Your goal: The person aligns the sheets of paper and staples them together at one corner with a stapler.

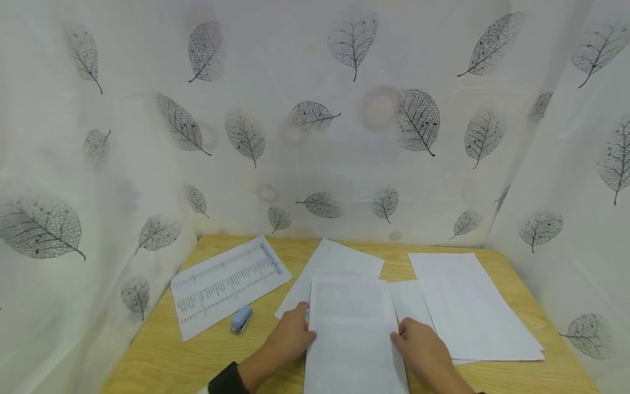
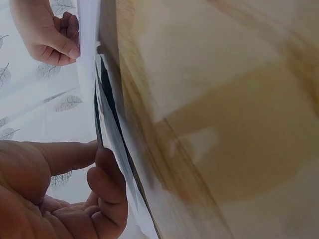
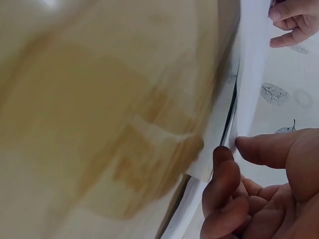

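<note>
The paper stack (image 1: 355,334) is at the near middle of the table (image 1: 157,358), between the two hands, its long sides running from near to far. The left hand (image 1: 289,332) pinches its left edge, thumb on top and fingers curled below; the right hand (image 1: 422,343) pinches the right edge in the same way. The wrist views show thin gaps between the layers along both sides, so the sheets are not pressed flat together; how many there are cannot be told. It should be light and bendy, likely to sag between the grips, and smooth enough for one layer to slide over another. Creasing or a torn edge seems the main risk, so a gentle hold at matching spots on both long sides, taking in every layer, looks best. Just beyond the stack lies a blank sheet (image 1: 339,257), partly covered by it; to the right, more white sheets (image 1: 472,309) overlap. Left of the left hand sits a small blue stapler (image 1: 241,319), with a printed sheet (image 1: 223,293) farther left, and a leaf-patterned cloth (image 1: 344,169) hangs at the far side.
</note>
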Tool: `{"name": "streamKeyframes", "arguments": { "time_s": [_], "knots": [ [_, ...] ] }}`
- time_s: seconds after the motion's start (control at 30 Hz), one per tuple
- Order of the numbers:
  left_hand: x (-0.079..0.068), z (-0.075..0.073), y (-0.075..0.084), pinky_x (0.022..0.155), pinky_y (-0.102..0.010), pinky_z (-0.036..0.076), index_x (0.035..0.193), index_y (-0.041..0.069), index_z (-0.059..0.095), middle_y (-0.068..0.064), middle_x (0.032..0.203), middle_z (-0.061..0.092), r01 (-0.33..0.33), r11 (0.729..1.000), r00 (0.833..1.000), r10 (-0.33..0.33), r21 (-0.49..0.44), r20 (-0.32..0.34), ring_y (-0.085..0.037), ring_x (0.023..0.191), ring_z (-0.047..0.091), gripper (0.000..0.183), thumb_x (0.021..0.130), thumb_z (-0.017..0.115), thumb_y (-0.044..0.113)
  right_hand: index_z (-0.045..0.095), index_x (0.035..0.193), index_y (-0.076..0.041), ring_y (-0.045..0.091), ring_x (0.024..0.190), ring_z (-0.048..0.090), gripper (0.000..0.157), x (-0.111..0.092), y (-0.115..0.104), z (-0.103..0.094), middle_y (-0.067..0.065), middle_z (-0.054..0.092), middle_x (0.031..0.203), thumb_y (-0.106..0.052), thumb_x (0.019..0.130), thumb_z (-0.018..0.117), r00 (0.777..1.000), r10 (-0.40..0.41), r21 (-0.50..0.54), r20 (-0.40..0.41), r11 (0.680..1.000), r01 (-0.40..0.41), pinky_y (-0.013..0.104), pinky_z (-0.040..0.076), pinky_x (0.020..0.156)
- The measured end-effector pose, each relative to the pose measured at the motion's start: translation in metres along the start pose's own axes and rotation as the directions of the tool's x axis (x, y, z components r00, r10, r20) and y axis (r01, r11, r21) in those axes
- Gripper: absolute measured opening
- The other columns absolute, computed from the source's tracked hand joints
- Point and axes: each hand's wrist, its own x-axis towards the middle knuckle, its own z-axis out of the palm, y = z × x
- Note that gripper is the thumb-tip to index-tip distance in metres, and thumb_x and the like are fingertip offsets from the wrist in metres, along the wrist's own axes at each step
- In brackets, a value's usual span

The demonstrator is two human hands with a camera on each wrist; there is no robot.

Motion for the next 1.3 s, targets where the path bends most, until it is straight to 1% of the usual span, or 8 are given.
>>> {"name": "streamKeyframes", "arguments": {
  "time_s": [0.23,0.33,0.47,0.57,0.77,0.87,1.03,1.3],
  "knots": [
    [0.001,0.005,-0.001,0.083,-0.047,0.057,0.143,-0.006,0.046,-0.015,0.101,0.070,-0.014,0.997,1.000,0.016,0.080,-0.018,-0.025,0.094,0.069,0.066,0.087,0.077,0.013,0.065,0.084,-0.012,0.016,0.060,0.052,0.020,0.000,-0.003,0.001,-0.003,0.059,0.066,-0.029,0.091,0.073,1.000,0.002,-0.047,-0.006,0.999,-0.002,0.033,0.040,0.053],
    [-0.001,0.005,0.001,0.090,-0.051,0.056,0.142,-0.004,0.050,-0.018,0.109,0.070,-0.020,0.993,1.000,0.021,0.113,-0.012,-0.032,0.106,0.069,0.063,0.087,0.076,0.013,0.064,0.083,-0.012,0.016,0.060,0.052,0.021,-0.001,-0.006,0.000,-0.003,0.059,0.066,-0.028,0.091,0.074,1.000,0.002,-0.068,0.003,0.998,-0.002,0.033,0.041,0.053],
    [-0.004,0.004,0.005,0.102,-0.057,0.049,0.141,-0.001,0.052,-0.023,0.128,0.065,-0.004,0.988,1.000,0.004,0.154,0.004,-0.040,0.125,0.061,0.061,0.088,0.076,0.016,0.063,0.084,-0.010,0.017,0.060,0.052,0.022,-0.003,-0.010,-0.002,-0.002,0.059,0.067,-0.028,0.090,0.075,1.000,0.007,-0.102,0.018,0.995,-0.006,0.034,0.042,0.054],
    [-0.005,0.003,0.006,0.101,-0.056,0.050,0.137,0.000,0.055,-0.022,0.127,0.065,-0.011,0.980,1.000,0.006,0.197,0.024,-0.039,0.123,0.061,0.058,0.087,0.077,0.019,0.063,0.085,-0.009,0.016,0.061,0.053,0.023,-0.003,-0.010,-0.001,-0.002,0.060,0.068,-0.027,0.090,0.076,1.000,0.004,-0.122,0.024,0.993,-0.001,0.034,0.043,0.054],
    [-0.006,0.004,0.008,0.082,-0.048,0.056,0.120,0.002,0.062,-0.012,0.101,0.066,-0.041,0.960,0.998,0.029,0.277,0.047,-0.027,0.092,0.064,0.047,0.084,0.080,0.027,0.063,0.084,-0.010,0.016,0.060,0.053,0.023,0.000,-0.007,0.003,-0.002,0.059,0.067,-0.028,0.089,0.077,1.000,0.002,-0.137,0.028,0.991,0.002,0.034,0.043,0.054],
    [-0.005,0.005,0.012,0.079,-0.046,0.055,0.117,0.003,0.063,-0.010,0.098,0.065,-0.051,0.953,0.998,0.039,0.298,0.047,-0.024,0.089,0.062,0.046,0.085,0.080,0.031,0.063,0.085,-0.009,0.017,0.060,0.053,0.024,0.000,-0.007,0.004,-0.001,0.059,0.067,-0.028,0.090,0.077,0.999,0.003,-0.137,0.038,0.991,0.002,0.034,0.044,0.054],
    [0.001,0.009,0.031,0.086,-0.046,0.055,0.123,0.005,0.063,-0.009,0.106,0.067,-0.083,0.954,0.996,0.070,0.287,0.054,-0.025,0.099,0.065,0.050,0.088,0.078,0.038,0.066,0.090,-0.009,0.017,0.061,0.053,0.023,0.000,-0.006,-0.001,-0.002,0.061,0.070,-0.031,0.091,0.074,1.000,0.004,-0.107,0.031,0.994,-0.001,0.034,0.043,0.055],
    [0.016,0.031,0.087,0.077,-0.040,0.056,0.134,0.012,0.060,-0.002,0.100,0.067,-0.094,0.992,0.985,0.080,0.089,0.153,-0.017,0.092,0.064,0.055,0.091,0.076,0.043,0.070,0.103,-0.004,0.016,0.067,0.060,0.029,0.008,0.008,-0.036,0.002,0.066,0.076,-0.031,0.092,0.073,0.996,-0.065,-0.117,-0.065,0.992,0.057,0.038,0.051,0.057]
  ]
}}
